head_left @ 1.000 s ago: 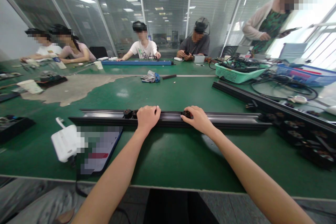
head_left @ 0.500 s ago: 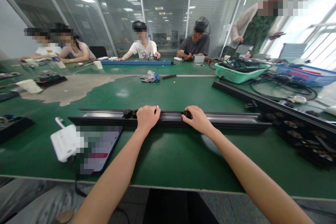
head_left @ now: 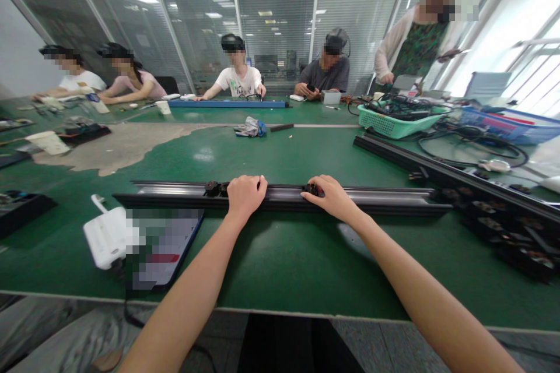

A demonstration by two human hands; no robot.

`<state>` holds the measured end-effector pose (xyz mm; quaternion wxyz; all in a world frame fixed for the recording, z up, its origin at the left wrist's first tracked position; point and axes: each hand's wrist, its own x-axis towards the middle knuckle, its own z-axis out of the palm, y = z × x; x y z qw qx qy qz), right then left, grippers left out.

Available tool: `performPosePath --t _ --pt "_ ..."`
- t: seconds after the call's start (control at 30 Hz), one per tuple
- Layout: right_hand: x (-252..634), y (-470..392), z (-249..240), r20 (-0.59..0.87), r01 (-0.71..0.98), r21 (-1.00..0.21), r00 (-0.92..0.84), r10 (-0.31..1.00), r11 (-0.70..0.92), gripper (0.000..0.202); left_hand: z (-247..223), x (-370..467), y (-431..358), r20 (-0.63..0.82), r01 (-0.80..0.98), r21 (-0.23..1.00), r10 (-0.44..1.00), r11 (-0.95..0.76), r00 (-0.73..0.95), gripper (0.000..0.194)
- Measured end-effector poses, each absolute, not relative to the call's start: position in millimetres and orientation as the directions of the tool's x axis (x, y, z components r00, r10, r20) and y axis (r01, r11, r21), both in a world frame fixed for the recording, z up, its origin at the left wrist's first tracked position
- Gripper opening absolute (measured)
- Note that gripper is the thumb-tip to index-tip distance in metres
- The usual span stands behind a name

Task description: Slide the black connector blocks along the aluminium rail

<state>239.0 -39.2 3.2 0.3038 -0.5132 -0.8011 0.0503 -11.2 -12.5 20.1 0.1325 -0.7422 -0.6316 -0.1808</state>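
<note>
Right hand (head_left: 330, 198) is pinching a black part (head_left: 311, 189) between thumb and fingers, within the rail (head_left: 389, 208). Left hand (head_left: 245, 193) is curling over the rail; its exact hold cannot be told. Beside it, a second part (head_left: 212, 188) is sitting in the rail, which is lying on the table (head_left: 297, 274) beyond the phone (head_left: 172, 242).

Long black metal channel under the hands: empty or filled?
Partly filled: the channel has small dark parts beside the left hand and another dark part at the right hand, with bare silvery trough toward both ends.
</note>
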Motion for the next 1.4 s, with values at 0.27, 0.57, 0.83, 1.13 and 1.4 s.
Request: performPosePath --t 0.27,0.57,0.83,1.13,1.4 --pt "237.3 -38.2 2.9 0.438 0.795 -0.388 -0.285 0.853 0.465 0.024 20.5 -11.2 -12.5 0.424 0.986 0.034 0.895 -0.165 0.135 0.055" --pt "237.0 -38.7 4.1 0.438 0.790 -0.400 -0.281 0.854 0.465 0.020 17.8 -12.1 -11.1 0.455 0.984 0.029 0.879 -0.177 0.145 0.056" --pt "243.2 -37.2 5.1 0.425 0.775 -0.417 -0.295 0.856 0.474 0.027 18.6 -11.6 -12.3 0.449 0.985 0.032 0.883 -0.167 0.135 0.056" --pt "244.5 -35.1 4.1 0.424 0.772 -0.420 -0.297 0.855 0.477 0.024 19.5 -11.4 -12.3 0.442 0.985 0.039 0.887 -0.168 0.134 0.056" --pt "244.6 -36.0 6.4 0.420 0.769 -0.428 -0.296 0.858 0.475 0.019 19.7 -11.0 -12.5 0.440 0.987 0.015 0.887 -0.158 0.136 0.056"
